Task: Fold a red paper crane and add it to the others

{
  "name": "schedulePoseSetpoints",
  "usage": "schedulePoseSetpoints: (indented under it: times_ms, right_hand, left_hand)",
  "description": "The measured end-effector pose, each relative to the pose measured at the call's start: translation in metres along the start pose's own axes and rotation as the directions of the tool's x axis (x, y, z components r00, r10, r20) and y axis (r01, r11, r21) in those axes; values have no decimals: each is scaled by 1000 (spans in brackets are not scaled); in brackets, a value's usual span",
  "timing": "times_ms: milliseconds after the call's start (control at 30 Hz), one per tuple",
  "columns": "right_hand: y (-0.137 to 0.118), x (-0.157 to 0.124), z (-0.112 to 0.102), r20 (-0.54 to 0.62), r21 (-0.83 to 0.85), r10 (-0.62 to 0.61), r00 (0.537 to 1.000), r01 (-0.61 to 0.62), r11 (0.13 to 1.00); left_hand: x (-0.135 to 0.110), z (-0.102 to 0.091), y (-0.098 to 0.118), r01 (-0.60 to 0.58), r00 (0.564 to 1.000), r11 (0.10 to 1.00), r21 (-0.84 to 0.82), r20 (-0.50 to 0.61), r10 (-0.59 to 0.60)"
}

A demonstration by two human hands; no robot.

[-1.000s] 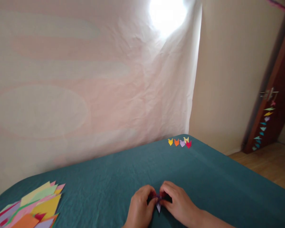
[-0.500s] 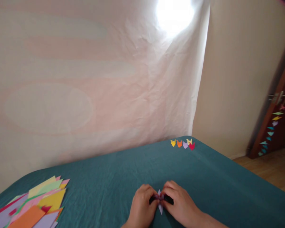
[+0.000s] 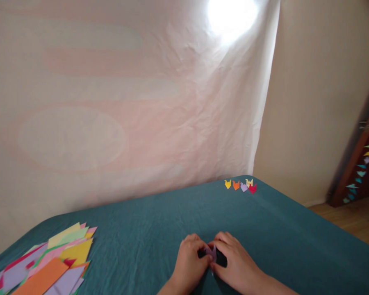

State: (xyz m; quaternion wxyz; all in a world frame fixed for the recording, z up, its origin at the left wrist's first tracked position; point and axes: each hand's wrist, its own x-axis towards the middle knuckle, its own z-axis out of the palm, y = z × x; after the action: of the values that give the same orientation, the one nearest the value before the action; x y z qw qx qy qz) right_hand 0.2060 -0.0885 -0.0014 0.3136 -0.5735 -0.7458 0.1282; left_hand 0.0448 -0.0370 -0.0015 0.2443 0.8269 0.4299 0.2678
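Two hands meet near the front edge of the teal surface (image 3: 141, 229), a small lilac paper piece (image 3: 213, 253) pinched between them. The left hand (image 3: 189, 262) has its fingers closed on the piece's left side; the right hand (image 3: 233, 262) has its fingers closed on the right. A heap of coloured sheets (image 3: 46, 266) lies at the front left corner. Five small folded figures (image 3: 241, 185) stand in a cluster at the far right corner.

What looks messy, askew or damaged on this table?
Only the coloured paper sheets at the near left: they lie fanned and overlapping at odd angles, not stacked. The five folded figures sit grouped at the far corner. Both hands pinch a small lilac paper piece.
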Motion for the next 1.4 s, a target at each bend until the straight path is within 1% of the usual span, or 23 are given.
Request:
schedulePoseSetpoints:
  times_ms: [167, 267, 333, 400, 500, 667, 800, 933, 1133, 1200, 1333, 1400]
  right_hand:
    - [0, -2, -4, 53, -4, 11, 999, -11, 1000]
    - [0, -3, -5, 70, 23, 14, 997, -15, 1000]
    - [0, -2, -3, 37, 63, 25, 999, -27, 998]
    - [3, -1, -1, -21, 102, 46, 999, -44, 994]
    - [8, 1, 4, -71, 109, 62, 996, -54, 993]
    - [15, 1, 7, -75, 58, 50, 996, -46, 997]
    - [12, 1, 6, -72, 53, 56, 996, -52, 997]
    - [4, 0, 2, -33, 40, 48, 998, -47, 998]
    - [1, -1, -2, 85, -7, 38, 996, -38, 999]
    - [3, -1, -2, 62, 15, 52, 997, -53, 998]
    - [6, 2, 1, -58, 110, 117, 991, -110, 988]
    - [8, 3, 3, -74, 117, 123, 990, -113, 987]
  left_hand:
    - [0, 1, -1, 12, 1000, 999, 31, -2, -12]
    - [0, 2, -1, 15, 1000, 1000, 26, -10, -15]
    - [0, 2, -2, 18, 1000, 1000, 18, -9, -17]
    - [1, 2, -2, 18, 1000, 1000, 19, -8, -18]
    - [2, 2, -2, 22, 1000, 999, 25, -10, -22]
    - [2, 1, -3, 10, 1000, 1000, -9, 4, -10]
    - [2, 0, -4, -1, 1000, 1000, -30, 2, 1]
    - [3, 0, -4, -7, 1000, 999, -39, -1, 7]
    - [3, 2, -4, -5, 1000, 999, -39, -14, 4]
    - [3, 2, -4, 1, 1000, 999, -41, -15, -2]
    - [3, 1, -5, 2, 1000, 999, -41, -11, -3]
    - [3, 1, -5, 0, 1000, 999, -39, -10, 0]
